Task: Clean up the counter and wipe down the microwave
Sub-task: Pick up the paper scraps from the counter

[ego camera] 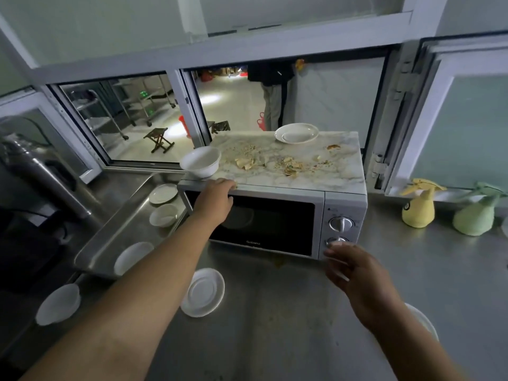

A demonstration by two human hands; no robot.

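Note:
A white microwave [341, 199] stands on the steel counter [275, 312], its marbled top strewn with food scraps [277, 162]. On that top sit a white bowl [200, 162] at the left front corner and a white plate [297, 133] at the back. My left hand [215, 198] rests on the top front edge of the microwave door, fingers curled over the rim. My right hand [354, 273] hovers with loose fingers just below the lower dial [336, 241], holding nothing. A white plate [203, 292] lies on the counter in front.
A steel tray [110, 243] at left holds a saucer and two bowls; another bowl [59, 303] sits nearer me. Yellow [417, 210] and green [475, 218] spray bottles stand at the right. A plate [423, 320] peeks out behind my right wrist. Open window behind; a person stands beyond it.

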